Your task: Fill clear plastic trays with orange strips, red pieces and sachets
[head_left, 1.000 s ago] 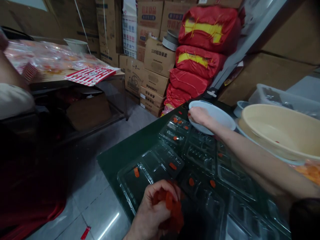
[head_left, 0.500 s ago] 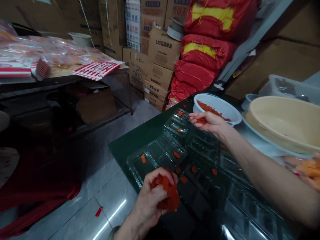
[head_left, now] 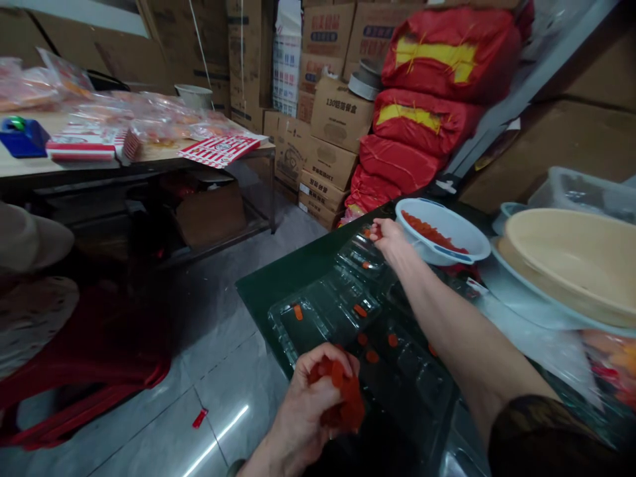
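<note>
My left hand (head_left: 311, 401) is closed around a bunch of orange-red carrot slices (head_left: 350, 404) above the near edge of the dark green table. At the far end, my right hand (head_left: 386, 237) reaches over a clear plastic tray (head_left: 348, 255), fingers curled, with a little orange showing at the fingertips. Beside that hand stands a light blue bowl (head_left: 447, 222) with a heap of carrot slices (head_left: 430, 230) in it. Single slices lie in the clear compartment trays, such as one carrot slice (head_left: 298, 311) in the nearer left tray (head_left: 283, 334).
Beige and blue basins (head_left: 561, 232) are stacked at the right, near a plastic bag (head_left: 551, 344). Across the aisle, a wooden table (head_left: 154, 156) carries bagged goods. A red stool (head_left: 114, 358) stands at left; cardboard boxes (head_left: 342, 112) and red sacks (head_left: 427, 119) fill the back.
My right hand has moved left, from beside the blue bowl to over the far tray, and its fingers now curl inward. My left hand keeps its slices. The whole view has shifted slightly.
</note>
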The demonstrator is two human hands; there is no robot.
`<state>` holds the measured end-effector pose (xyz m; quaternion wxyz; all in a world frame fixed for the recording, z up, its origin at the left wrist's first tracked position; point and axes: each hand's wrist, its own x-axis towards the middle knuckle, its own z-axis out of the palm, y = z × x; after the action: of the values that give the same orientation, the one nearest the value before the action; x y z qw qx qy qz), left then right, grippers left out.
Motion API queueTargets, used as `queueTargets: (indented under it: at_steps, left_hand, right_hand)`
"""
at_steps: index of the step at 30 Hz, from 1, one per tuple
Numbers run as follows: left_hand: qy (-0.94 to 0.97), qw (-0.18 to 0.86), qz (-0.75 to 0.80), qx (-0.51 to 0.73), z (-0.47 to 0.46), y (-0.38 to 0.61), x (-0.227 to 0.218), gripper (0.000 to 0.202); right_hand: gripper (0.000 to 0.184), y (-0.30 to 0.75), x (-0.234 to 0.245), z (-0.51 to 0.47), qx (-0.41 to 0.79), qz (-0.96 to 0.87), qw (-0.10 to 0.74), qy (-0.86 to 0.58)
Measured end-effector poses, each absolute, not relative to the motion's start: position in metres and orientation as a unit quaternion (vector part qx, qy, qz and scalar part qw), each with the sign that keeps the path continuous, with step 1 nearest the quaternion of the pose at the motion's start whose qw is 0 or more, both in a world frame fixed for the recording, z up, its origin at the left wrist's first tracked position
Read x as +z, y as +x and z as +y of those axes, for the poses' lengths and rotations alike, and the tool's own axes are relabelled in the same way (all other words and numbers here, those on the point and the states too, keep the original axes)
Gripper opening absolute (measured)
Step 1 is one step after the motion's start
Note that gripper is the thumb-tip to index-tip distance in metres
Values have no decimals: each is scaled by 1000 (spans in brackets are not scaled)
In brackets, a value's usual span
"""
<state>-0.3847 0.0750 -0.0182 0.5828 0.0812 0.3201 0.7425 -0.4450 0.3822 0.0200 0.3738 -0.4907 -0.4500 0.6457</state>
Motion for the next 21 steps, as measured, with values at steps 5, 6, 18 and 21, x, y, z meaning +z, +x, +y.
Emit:
queueTargets:
  at_steps: [5,6,18,21]
  left_hand:
    - [88,585,300,748,71,-392,-19,14]
    - [88,583,302,749,70,-393,-18,14]
    - [86,579,322,744,70,-378,-11,12]
    - [85,577,326,744,65,-376,-9,13]
  right_hand:
    - [16,-419,48,392,723,-371,357,-462]
    - [14,-413,54,388,732,-361,356,-455]
    - [26,-416,-6,272,764,-434,361,-313]
    - [26,-413,-24,275,746,-458,373,-307]
